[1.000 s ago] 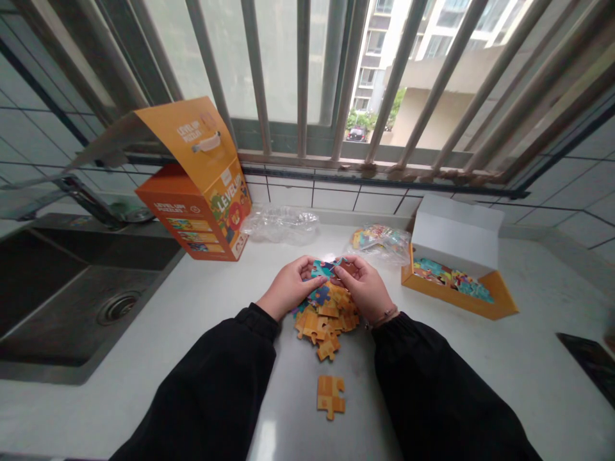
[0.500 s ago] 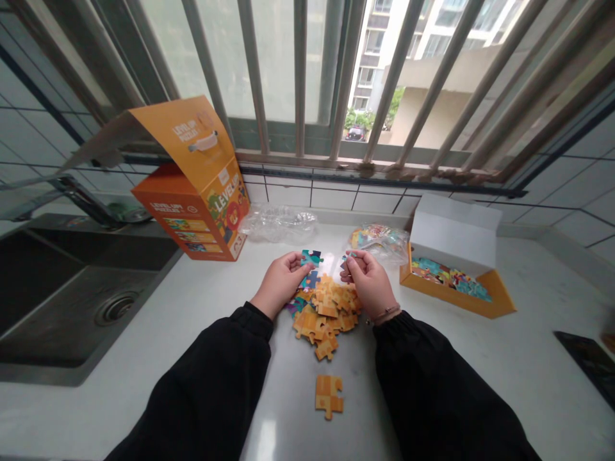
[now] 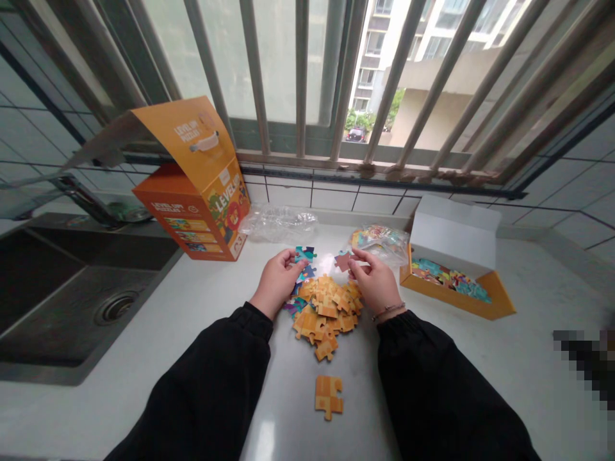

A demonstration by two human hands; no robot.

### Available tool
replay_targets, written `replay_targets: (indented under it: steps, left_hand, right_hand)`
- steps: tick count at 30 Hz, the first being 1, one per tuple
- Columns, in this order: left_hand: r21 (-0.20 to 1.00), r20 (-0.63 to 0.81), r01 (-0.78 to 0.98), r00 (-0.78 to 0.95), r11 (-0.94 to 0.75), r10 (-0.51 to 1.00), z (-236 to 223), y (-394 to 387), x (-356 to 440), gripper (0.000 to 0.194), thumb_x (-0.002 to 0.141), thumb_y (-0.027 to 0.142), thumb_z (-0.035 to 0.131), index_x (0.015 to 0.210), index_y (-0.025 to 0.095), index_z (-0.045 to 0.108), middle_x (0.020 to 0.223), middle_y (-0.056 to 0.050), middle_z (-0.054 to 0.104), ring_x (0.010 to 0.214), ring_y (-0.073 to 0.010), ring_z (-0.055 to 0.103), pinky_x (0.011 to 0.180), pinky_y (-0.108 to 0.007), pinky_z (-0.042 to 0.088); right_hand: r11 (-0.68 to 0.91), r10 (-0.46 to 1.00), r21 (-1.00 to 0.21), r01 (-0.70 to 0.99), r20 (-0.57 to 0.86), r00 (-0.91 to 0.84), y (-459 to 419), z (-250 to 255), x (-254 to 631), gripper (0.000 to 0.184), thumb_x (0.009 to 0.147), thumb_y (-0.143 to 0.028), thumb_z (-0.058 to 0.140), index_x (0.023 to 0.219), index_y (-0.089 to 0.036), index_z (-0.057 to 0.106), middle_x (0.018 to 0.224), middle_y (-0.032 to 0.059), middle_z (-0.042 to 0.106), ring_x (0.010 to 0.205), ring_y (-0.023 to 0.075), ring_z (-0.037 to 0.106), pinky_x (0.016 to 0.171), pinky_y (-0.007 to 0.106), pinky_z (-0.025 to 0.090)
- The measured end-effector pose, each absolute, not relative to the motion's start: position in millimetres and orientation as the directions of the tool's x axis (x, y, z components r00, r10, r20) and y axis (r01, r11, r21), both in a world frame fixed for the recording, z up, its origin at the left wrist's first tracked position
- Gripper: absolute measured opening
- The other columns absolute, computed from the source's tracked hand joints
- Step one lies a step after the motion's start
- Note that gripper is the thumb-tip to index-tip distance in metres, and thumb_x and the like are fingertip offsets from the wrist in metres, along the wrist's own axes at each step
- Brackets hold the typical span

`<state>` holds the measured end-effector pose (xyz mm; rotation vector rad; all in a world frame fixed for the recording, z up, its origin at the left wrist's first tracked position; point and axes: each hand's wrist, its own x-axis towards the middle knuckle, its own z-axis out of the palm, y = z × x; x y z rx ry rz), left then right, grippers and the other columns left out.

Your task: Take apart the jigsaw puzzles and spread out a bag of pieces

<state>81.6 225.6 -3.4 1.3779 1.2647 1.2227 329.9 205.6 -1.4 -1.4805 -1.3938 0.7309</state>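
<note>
My left hand (image 3: 277, 280) pinches teal and blue jigsaw puzzle pieces (image 3: 305, 254) just beyond the left side of a heap. In my right hand (image 3: 375, 280), thumb and fingers close on a single puzzle piece (image 3: 343, 260), which shows a reddish-brown face and a bit of blue at its edge. Between and below both hands lies the heap of puzzle pieces (image 3: 327, 312), mostly orange side up, with some purple and teal ones at its left. One orange puzzle piece (image 3: 329, 395) lies apart, nearer to me.
An orange puzzle box (image 3: 192, 221) with its lid raised stands at the left, beside the sink (image 3: 86, 307). Crumpled clear plastic (image 3: 278, 223) and a bag of pieces (image 3: 379, 240) lie along the wall. An open box (image 3: 451, 291) holding pieces is at the right.
My hands have moved slightly apart. The piece in my right hand has turned, now showing its reddish-brown face, and the pieces in my left hand have shifted a little left.
</note>
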Motion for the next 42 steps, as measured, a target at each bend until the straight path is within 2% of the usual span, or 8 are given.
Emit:
replay_targets:
  steps: [5, 10, 16, 20, 25, 31, 37, 42]
  left_hand:
    - [0.98, 0.118, 0.16, 0.023, -0.12, 0.993, -0.8, 222.5, 83.7, 0.031, 0.087, 0.043, 0.079, 0.105, 0.018, 0.075, 0.096, -0.005, 0.08, 0.081, -0.0195, 0.071, 0.072, -0.028, 0.053]
    - [0.978, 0.09, 0.177, 0.146, -0.115, 0.985, 5.4, 214.3, 88.5, 0.037, 0.087, 0.048, 0.081, 0.109, 0.019, 0.076, 0.081, -0.001, 0.075, 0.065, -0.0176, 0.066, 0.06, -0.027, 0.047]
    - [0.952, 0.091, 0.261, 0.247, -0.157, 0.965, 12.0, 207.8, 90.1, 0.038, 0.087, 0.05, 0.081, 0.11, 0.02, 0.08, 0.085, -0.003, 0.078, 0.071, -0.0209, 0.07, 0.065, -0.028, 0.049]
    - [0.949, 0.101, 0.274, 0.194, -0.153, 0.976, 14.6, 208.1, 89.1, 0.035, 0.086, 0.049, 0.081, 0.108, 0.021, 0.08, 0.079, -0.002, 0.076, 0.067, -0.0196, 0.066, 0.061, -0.027, 0.047]
    - [0.947, 0.161, 0.282, 0.0, -0.154, 0.987, 20.7, 216.6, 75.0, 0.034, 0.088, 0.047, 0.078, 0.107, 0.019, 0.078, 0.089, -0.005, 0.079, 0.074, -0.0207, 0.07, 0.066, -0.028, 0.05]
    - [0.753, 0.212, 0.65, -0.088, -0.105, 0.973, 24.3, 232.9, 29.7, 0.026, 0.089, 0.041, 0.072, 0.104, 0.021, 0.079, 0.087, -0.004, 0.078, 0.069, -0.0206, 0.066, 0.064, -0.03, 0.046]
    - [0.599, 0.126, 0.801, -0.076, -0.015, 0.989, 11.1, 239.9, 3.7, 0.022, 0.08, 0.035, 0.079, 0.096, 0.02, 0.076, 0.078, -0.007, 0.074, 0.075, -0.0277, 0.069, 0.07, -0.034, 0.046]
    - [0.516, 0.146, 0.856, -0.049, -0.034, 0.988, 9.3, 235.8, 4.3, 0.043, 0.089, 0.058, 0.075, 0.11, 0.02, 0.073, 0.086, -0.011, 0.075, 0.082, -0.0316, 0.071, 0.07, -0.035, 0.045]
  right_hand:
    - [0.16, 0.951, -0.752, 0.639, 0.291, 0.104, 202.7, -0.1, 327.3, 0.038, 0.096, -0.048, 0.064, 0.116, -0.019, 0.079, 0.114, 0.0117, 0.08, 0.073, 0.021, 0.069, 0.083, 0.042, 0.059]
    - [0.32, 0.934, -0.766, 0.557, 0.354, -0.05, 196.2, 8.6, 319.6, 0.038, 0.101, -0.051, 0.062, 0.118, -0.022, 0.077, 0.11, 0.009, 0.08, 0.079, 0.0209, 0.069, 0.078, 0.037, 0.058]
    - [0.404, 0.914, -0.751, 0.522, 0.358, -0.192, 193.4, 8.5, 316.0, 0.038, 0.099, -0.049, 0.067, 0.127, -0.024, 0.073, 0.108, 0.0068, 0.08, 0.081, 0.0207, 0.069, 0.074, 0.036, 0.057]
    - [0.41, 0.909, -0.732, 0.545, 0.376, -0.179, 196.1, 3.3, 318.5, 0.037, 0.101, -0.048, 0.064, 0.13, -0.025, 0.071, 0.109, 0.0076, 0.08, 0.095, 0.025, 0.073, 0.084, 0.041, 0.058]
    - [0.463, 0.881, -0.668, 0.582, 0.417, -0.224, 198.4, 0.5, 321.5, 0.042, 0.102, -0.047, 0.065, 0.135, -0.023, 0.068, 0.13, 0.0128, 0.076, 0.121, 0.0301, 0.069, 0.108, 0.049, 0.054]
    - [0.572, 0.82, -0.612, 0.546, 0.428, -0.38, 195.5, 7.0, 320.0, 0.048, 0.1, -0.053, 0.071, 0.139, -0.025, 0.067, 0.135, 0.0135, 0.072, 0.127, 0.032, 0.066, 0.113, 0.05, 0.05]
    - [0.587, 0.807, -0.497, 0.639, 0.303, -0.506, 191.7, -2.2, 316.3, 0.083, 0.077, -0.066, 0.091, 0.147, -0.028, 0.064, 0.146, 0.0165, 0.064, 0.137, 0.0374, 0.059, 0.115, 0.054, 0.049]
    - [0.568, 0.816, -0.49, 0.661, 0.233, -0.529, 193.2, -10.0, 316.6, 0.074, 0.075, -0.06, 0.095, 0.136, -0.027, 0.07, 0.148, 0.0163, 0.063, 0.141, 0.0368, 0.058, 0.116, 0.052, 0.049]
